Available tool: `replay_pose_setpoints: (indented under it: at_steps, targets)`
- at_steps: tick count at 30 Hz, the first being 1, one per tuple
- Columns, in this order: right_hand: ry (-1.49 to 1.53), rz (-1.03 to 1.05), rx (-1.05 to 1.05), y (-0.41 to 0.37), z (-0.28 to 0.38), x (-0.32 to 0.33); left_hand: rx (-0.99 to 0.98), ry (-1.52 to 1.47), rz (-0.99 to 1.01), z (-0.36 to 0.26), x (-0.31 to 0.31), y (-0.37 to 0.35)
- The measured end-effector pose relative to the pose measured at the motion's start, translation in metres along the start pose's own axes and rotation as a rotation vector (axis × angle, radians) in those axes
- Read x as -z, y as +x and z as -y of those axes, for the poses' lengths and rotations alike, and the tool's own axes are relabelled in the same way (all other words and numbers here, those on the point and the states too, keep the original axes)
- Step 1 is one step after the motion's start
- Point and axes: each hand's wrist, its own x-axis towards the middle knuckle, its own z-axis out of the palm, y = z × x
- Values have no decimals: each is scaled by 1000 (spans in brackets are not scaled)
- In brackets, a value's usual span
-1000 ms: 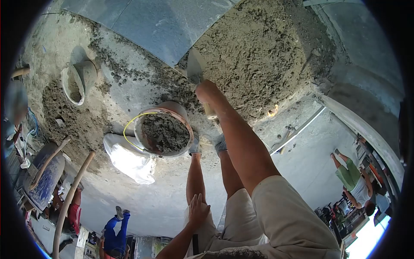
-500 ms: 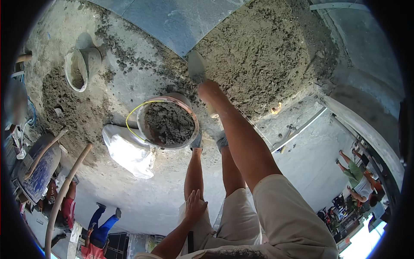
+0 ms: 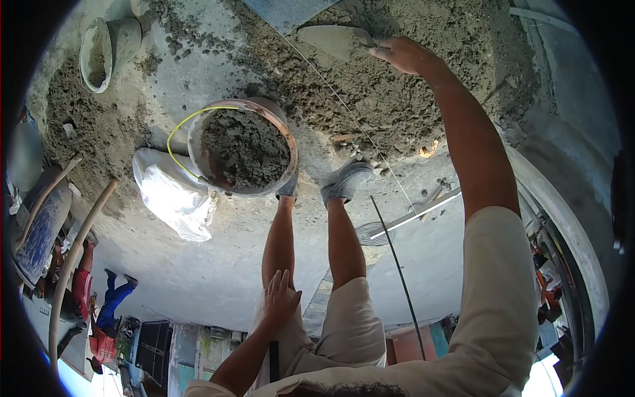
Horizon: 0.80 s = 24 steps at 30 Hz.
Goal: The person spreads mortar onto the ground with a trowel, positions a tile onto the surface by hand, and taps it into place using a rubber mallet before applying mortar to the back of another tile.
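The right hand's fingers [image 3: 390, 47] are curled round the handle of a flat steel trowel with a pointed blade [image 3: 334, 38]. The handle itself is mostly hidden in the grip. From the right hand [image 3: 407, 56] the trowel runs nearly level across the picture, its long axis left to right. The tip points to the picture's left, towards the edge of a smooth blue-grey tile [image 3: 291, 10]. The blade seems to lie flat on the rough grey mortar bed [image 3: 397, 112], though contact is hard to judge at this angle. A thin taut string [image 3: 344, 106] crosses the mortar just below the blade.

The left hand [image 3: 281, 301] rests on the left thigh with fingers spread, gripping nothing.

Beside the person's grey shoes [image 3: 347, 180] stands a round bucket full of grey mortar with a yellow wire handle [image 3: 245, 155]. It touches a crumpled white sack [image 3: 172, 195]. A second, tipped grey bucket [image 3: 99, 46] lies well apart.
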Motion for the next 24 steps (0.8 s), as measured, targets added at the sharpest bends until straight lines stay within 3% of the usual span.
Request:
replay_pose_setpoints:
  at_steps: [1,3,9,11,15,16,20,24]
  targets:
    - [4,21,-6,-1,-3,-1,4,5,-10,-6,3,2]
    - [-12,270,-33,-4,-15,8,8,15,1,-11,4,0]
    - [-226,601,28,-71,-62,-16,-18,25,-65,-23,-3,5]
    - [-278,623,-33,-96,-73,-24,-11,42,-65,-29,-4,6]
    - [-389,426,165,-128,-108,-50,-3,53,-62,-36,-6,5]
    - [-408,474,58,-130,-102,-45,-7,54,-74,-36,-8,5]
    - [-213,433,-34,-115,-95,-28,-25,65,-63,-39,-7,8]
    - [-272,498,-53,-118,-101,-45,0,134,-36,-44,-2,11]
